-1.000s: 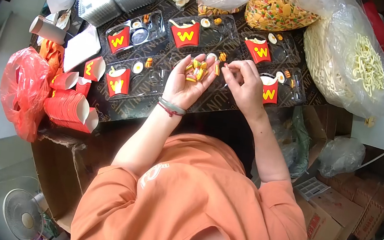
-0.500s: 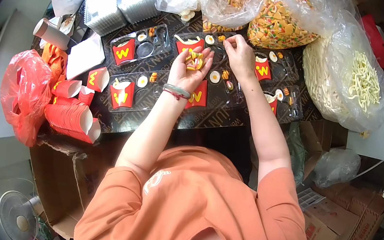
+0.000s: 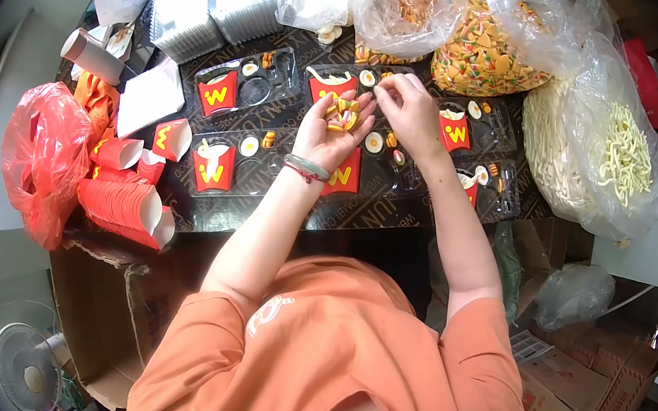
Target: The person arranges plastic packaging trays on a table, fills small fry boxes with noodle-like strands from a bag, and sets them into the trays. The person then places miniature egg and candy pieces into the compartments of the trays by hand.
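My left hand [image 3: 329, 134] is palm up and cupped, with several small yellow-and-red toy food pieces [image 3: 343, 113] lying in it. Just to its right, my right hand [image 3: 411, 112] has thumb and fingertips pinched together; what they hold, if anything, is hidden. Both are over clear plastic trays [image 3: 278, 91]. In the trays are red fries boxes [image 3: 218, 94] with a yellow mark, some with cream toy fries [image 3: 331, 80] in them. Miniature fried eggs [image 3: 249, 145] and tiny burgers [image 3: 268, 139] lie beside the boxes. My left hand partly covers the middle trays.
Stacked clear trays [image 3: 185, 17] stand at the back left. Bags of mixed toy pieces [image 3: 485, 55] and cream strands [image 3: 623, 159] line the back and right. Nested red boxes [image 3: 114, 205] and a red plastic bag [image 3: 45, 157] sit left. Cardboard boxes [image 3: 564, 390] lie below.
My right hand has drawn back slightly from the small pieces at the tray's far edge toward my left palm. The view has shifted a little.
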Action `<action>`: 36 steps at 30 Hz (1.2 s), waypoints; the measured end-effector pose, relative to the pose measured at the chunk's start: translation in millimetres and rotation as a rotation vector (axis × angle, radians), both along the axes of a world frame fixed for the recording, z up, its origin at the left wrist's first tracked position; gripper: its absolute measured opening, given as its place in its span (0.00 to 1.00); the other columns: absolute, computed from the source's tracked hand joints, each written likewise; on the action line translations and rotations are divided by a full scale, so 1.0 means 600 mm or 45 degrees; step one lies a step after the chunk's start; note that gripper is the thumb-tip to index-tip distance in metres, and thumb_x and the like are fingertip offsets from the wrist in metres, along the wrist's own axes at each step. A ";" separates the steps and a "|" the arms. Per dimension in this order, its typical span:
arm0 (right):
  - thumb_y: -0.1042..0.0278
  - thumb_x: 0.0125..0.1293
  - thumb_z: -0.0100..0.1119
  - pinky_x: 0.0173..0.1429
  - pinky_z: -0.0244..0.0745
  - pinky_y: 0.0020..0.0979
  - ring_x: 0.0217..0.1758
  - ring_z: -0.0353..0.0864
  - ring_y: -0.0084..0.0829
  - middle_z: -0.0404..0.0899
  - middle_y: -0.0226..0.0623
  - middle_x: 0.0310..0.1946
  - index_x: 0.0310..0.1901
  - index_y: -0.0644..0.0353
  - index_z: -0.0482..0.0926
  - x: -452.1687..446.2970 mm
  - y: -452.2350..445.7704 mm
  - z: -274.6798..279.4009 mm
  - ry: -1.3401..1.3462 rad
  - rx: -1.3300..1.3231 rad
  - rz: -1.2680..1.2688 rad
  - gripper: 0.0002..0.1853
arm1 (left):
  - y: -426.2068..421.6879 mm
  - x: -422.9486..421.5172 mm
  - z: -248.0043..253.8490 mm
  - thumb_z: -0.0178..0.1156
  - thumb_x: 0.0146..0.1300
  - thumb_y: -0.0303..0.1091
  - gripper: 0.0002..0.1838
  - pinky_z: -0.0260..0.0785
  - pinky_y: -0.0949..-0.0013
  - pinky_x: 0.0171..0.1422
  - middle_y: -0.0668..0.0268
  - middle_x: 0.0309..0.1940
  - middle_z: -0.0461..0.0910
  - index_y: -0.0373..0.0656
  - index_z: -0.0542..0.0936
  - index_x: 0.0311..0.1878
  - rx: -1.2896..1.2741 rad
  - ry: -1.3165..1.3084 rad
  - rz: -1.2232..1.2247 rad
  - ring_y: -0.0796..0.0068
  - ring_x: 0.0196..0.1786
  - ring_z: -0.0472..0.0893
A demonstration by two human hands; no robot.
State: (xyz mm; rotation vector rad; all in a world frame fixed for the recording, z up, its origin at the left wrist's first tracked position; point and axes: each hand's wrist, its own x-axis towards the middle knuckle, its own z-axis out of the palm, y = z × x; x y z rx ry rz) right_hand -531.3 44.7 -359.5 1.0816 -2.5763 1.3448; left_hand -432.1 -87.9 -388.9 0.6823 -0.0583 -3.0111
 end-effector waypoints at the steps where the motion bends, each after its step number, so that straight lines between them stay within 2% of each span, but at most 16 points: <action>1: 0.65 0.63 0.60 0.42 0.78 0.38 0.37 0.82 0.41 0.78 0.40 0.40 0.39 0.60 0.79 0.015 0.006 0.023 -0.079 -0.010 0.190 0.08 | 0.004 -0.003 0.000 0.47 0.74 0.42 0.19 0.66 0.49 0.67 0.50 0.55 0.76 0.36 0.71 0.56 -0.009 -0.037 -0.003 0.54 0.60 0.75; 3: 0.66 0.63 0.60 0.46 0.78 0.36 0.41 0.81 0.40 0.77 0.42 0.39 0.41 0.61 0.79 0.040 0.020 0.035 -0.093 -0.009 0.479 0.09 | 0.011 -0.007 -0.003 0.48 0.74 0.42 0.19 0.67 0.48 0.66 0.51 0.52 0.76 0.35 0.72 0.55 0.028 0.017 -0.043 0.55 0.57 0.75; 5: 0.68 0.62 0.60 0.47 0.77 0.37 0.42 0.80 0.41 0.76 0.42 0.37 0.40 0.61 0.78 0.049 0.034 0.032 0.103 0.044 0.478 0.08 | 0.021 -0.013 0.003 0.49 0.73 0.41 0.18 0.68 0.50 0.64 0.53 0.47 0.77 0.34 0.74 0.54 0.078 0.049 -0.076 0.59 0.53 0.77; 7: 0.70 0.61 0.61 0.46 0.76 0.39 0.41 0.79 0.43 0.75 0.42 0.36 0.37 0.61 0.75 0.050 0.051 0.034 0.055 0.019 0.422 0.06 | 0.041 -0.011 0.027 0.49 0.74 0.39 0.18 0.70 0.53 0.62 0.54 0.46 0.78 0.34 0.75 0.54 0.001 -0.014 -0.089 0.62 0.52 0.77; 8: 0.71 0.61 0.61 0.45 0.76 0.40 0.40 0.79 0.43 0.75 0.42 0.36 0.36 0.62 0.75 0.051 0.059 0.031 0.048 -0.004 0.381 0.06 | 0.039 -0.015 0.004 0.49 0.74 0.40 0.18 0.70 0.53 0.63 0.54 0.47 0.78 0.34 0.74 0.54 0.048 0.045 -0.115 0.61 0.52 0.77; 11: 0.72 0.63 0.61 0.41 0.76 0.38 0.36 0.79 0.44 0.75 0.42 0.35 0.36 0.62 0.75 0.053 0.080 0.025 0.056 -0.070 0.038 0.05 | 0.065 -0.027 0.005 0.48 0.74 0.40 0.17 0.69 0.54 0.65 0.53 0.51 0.77 0.35 0.73 0.54 0.075 0.052 -0.145 0.59 0.55 0.77; 12: 0.74 0.64 0.60 0.42 0.77 0.34 0.37 0.81 0.38 0.76 0.41 0.36 0.37 0.63 0.76 0.048 0.090 0.019 -0.004 -0.142 -0.016 0.04 | 0.078 -0.030 0.017 0.48 0.74 0.39 0.17 0.69 0.53 0.65 0.52 0.51 0.77 0.35 0.73 0.54 0.039 0.015 -0.144 0.59 0.55 0.77; 15: 0.80 0.66 0.58 0.46 0.79 0.26 0.41 0.83 0.25 0.81 0.38 0.39 0.41 0.66 0.78 0.010 0.128 -0.006 -0.319 -0.616 -0.133 0.04 | 0.090 -0.040 0.027 0.49 0.74 0.37 0.17 0.67 0.49 0.69 0.45 0.57 0.74 0.30 0.71 0.54 0.115 -0.042 -0.149 0.46 0.63 0.72; 16: 0.78 0.65 0.60 0.45 0.79 0.25 0.40 0.84 0.24 0.84 0.38 0.37 0.40 0.67 0.79 -0.007 0.149 -0.002 -0.334 -0.635 -0.269 0.03 | 0.092 -0.040 0.030 0.49 0.74 0.36 0.18 0.65 0.49 0.71 0.43 0.60 0.71 0.29 0.70 0.55 0.113 -0.064 -0.125 0.43 0.67 0.68; 19: 0.74 0.64 0.64 0.39 0.79 0.25 0.33 0.85 0.25 0.85 0.39 0.32 0.37 0.67 0.80 -0.087 0.236 -0.033 -0.001 -0.462 -0.585 0.06 | 0.088 -0.035 0.035 0.47 0.74 0.38 0.18 0.67 0.50 0.69 0.42 0.59 0.71 0.29 0.71 0.52 0.069 -0.065 -0.128 0.44 0.65 0.69; 21: 0.65 0.63 0.66 0.37 0.76 0.30 0.31 0.84 0.32 0.84 0.39 0.30 0.36 0.63 0.81 -0.124 0.280 -0.053 -0.009 -0.197 -0.745 0.09 | 0.088 -0.034 0.032 0.47 0.74 0.38 0.18 0.68 0.50 0.69 0.42 0.59 0.71 0.29 0.71 0.52 0.072 -0.063 -0.127 0.44 0.65 0.69; 25: 0.59 0.61 0.65 0.40 0.74 0.37 0.36 0.82 0.38 0.83 0.35 0.31 0.35 0.56 0.83 -0.144 0.285 -0.075 -0.113 0.101 -0.836 0.10 | 0.094 -0.032 0.032 0.47 0.74 0.38 0.18 0.68 0.51 0.68 0.43 0.60 0.71 0.30 0.71 0.54 0.057 -0.072 -0.131 0.45 0.65 0.69; 28: 0.58 0.60 0.65 0.44 0.74 0.39 0.40 0.81 0.38 0.80 0.34 0.35 0.34 0.52 0.83 -0.145 0.280 -0.089 0.028 0.265 -0.904 0.08 | 0.088 -0.024 0.033 0.48 0.74 0.37 0.19 0.66 0.50 0.70 0.45 0.61 0.70 0.31 0.68 0.58 0.089 -0.059 -0.131 0.45 0.67 0.69; 32: 0.53 0.61 0.63 0.42 0.75 0.41 0.38 0.82 0.40 0.82 0.35 0.36 0.36 0.51 0.85 -0.144 0.284 -0.086 0.124 0.406 -0.847 0.12 | 0.072 -0.011 0.027 0.46 0.75 0.38 0.20 0.65 0.49 0.69 0.45 0.64 0.68 0.32 0.68 0.61 0.107 0.021 -0.162 0.47 0.69 0.67; 34: 0.61 0.63 0.62 0.41 0.77 0.36 0.36 0.83 0.37 0.81 0.36 0.34 0.41 0.54 0.83 -0.127 0.268 -0.070 0.286 0.377 -0.822 0.09 | 0.065 -0.003 0.022 0.45 0.75 0.41 0.21 0.64 0.49 0.70 0.45 0.62 0.70 0.33 0.69 0.59 0.139 0.069 -0.176 0.47 0.67 0.68; 36: 0.68 0.64 0.62 0.39 0.76 0.33 0.35 0.82 0.36 0.80 0.38 0.33 0.42 0.58 0.81 -0.094 0.229 -0.034 0.279 0.027 -0.555 0.07 | 0.058 0.007 0.016 0.45 0.75 0.41 0.21 0.63 0.49 0.70 0.45 0.63 0.69 0.33 0.70 0.59 0.196 0.131 -0.180 0.47 0.68 0.67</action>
